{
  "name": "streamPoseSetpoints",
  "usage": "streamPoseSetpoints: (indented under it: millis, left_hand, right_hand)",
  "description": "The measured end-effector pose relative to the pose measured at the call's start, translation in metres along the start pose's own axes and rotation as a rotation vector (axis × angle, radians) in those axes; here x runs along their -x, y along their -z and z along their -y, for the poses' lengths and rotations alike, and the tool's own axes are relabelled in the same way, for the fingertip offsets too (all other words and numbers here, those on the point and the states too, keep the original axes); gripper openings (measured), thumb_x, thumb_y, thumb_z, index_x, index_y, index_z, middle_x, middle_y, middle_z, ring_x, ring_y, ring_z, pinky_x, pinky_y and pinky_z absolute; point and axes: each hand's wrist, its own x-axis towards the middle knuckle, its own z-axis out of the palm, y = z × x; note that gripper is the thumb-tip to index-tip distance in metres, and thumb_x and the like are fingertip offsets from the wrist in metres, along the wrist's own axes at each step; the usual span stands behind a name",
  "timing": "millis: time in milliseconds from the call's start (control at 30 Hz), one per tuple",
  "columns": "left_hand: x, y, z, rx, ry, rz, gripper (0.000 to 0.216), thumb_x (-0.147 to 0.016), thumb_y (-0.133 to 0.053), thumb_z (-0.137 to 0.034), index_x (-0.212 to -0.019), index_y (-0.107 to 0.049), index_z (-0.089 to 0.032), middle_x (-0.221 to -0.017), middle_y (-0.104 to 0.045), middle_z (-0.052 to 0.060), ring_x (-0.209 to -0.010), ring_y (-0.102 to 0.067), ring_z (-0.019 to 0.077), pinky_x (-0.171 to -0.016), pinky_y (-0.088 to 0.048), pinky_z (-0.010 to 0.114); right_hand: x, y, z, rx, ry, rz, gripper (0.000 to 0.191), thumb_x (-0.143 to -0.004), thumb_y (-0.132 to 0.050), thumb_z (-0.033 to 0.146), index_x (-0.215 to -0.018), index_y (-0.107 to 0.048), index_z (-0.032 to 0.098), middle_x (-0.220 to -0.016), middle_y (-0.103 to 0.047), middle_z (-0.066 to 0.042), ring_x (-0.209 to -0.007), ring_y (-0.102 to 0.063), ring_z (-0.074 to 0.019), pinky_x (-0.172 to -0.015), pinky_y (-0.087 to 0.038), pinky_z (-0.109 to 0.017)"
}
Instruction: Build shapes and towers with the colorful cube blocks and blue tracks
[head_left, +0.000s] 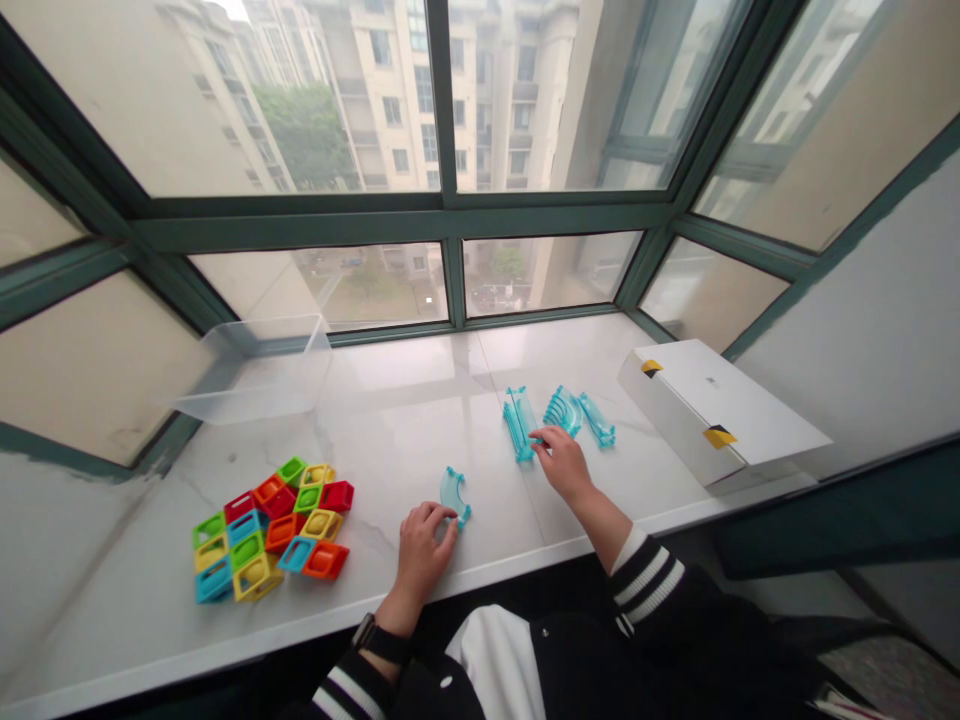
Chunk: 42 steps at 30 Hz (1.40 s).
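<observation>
A clear blue curved track piece (452, 490) lies on the white marble-look sill, near its front edge. My left hand (424, 545) is closed at the lower end of that piece, with thumb and fingers drawn together there. Further right, clear blue straight track pieces (517, 425) lie side by side. My right hand (561, 462) pinches the near right edge of this pair; the fingertips partly cover the spot. Just beyond that hand are a set of nested curved track pieces (562, 410) and another straight piece (598, 419).
Colourful plastic blocks (274, 530) in red, green, yellow, blue and orange sit in a cluster at the left. Behind them stands a clear plastic bin (255, 400). A white box (720, 405) with yellow-black tabs is at the right. Green-framed windows (405, 228) border the sill (390, 400).
</observation>
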Motion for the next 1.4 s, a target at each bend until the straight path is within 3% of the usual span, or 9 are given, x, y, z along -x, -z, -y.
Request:
streamPoseSetpoints:
  millis: [733, 1400]
  left_hand:
    - [-0.001, -0.001, 0.000, 0.011, 0.012, -0.006, 0.018, -0.098, -0.059, -0.034, -0.100, -0.076, -0.028, -0.104, -0.071, 0.006, -0.101, -0.066, 0.0258, -0.092, -0.048, 0.042]
    - [0.000, 0.002, -0.003, 0.000, 0.012, 0.001, 0.021, -0.098, -0.056, -0.036, -0.100, -0.076, -0.027, -0.104, -0.071, 0.007, -0.102, -0.066, 0.0261, -0.091, -0.048, 0.042]
  right_hand:
    - [-0.008, -0.015, -0.028, 0.084, -0.032, 0.088, 0.023, -0.092, -0.063, 0.012, -0.105, -0.079, 0.022, -0.107, -0.075, -0.008, -0.092, -0.069, -0.0231, -0.094, -0.055, -0.040]
    - [-0.008, -0.013, -0.028, 0.090, -0.018, 0.102, 0.021, -0.091, -0.064, 0.013, -0.104, -0.078, 0.022, -0.105, -0.073, -0.008, -0.087, -0.067, -0.0216, -0.090, -0.055, -0.038]
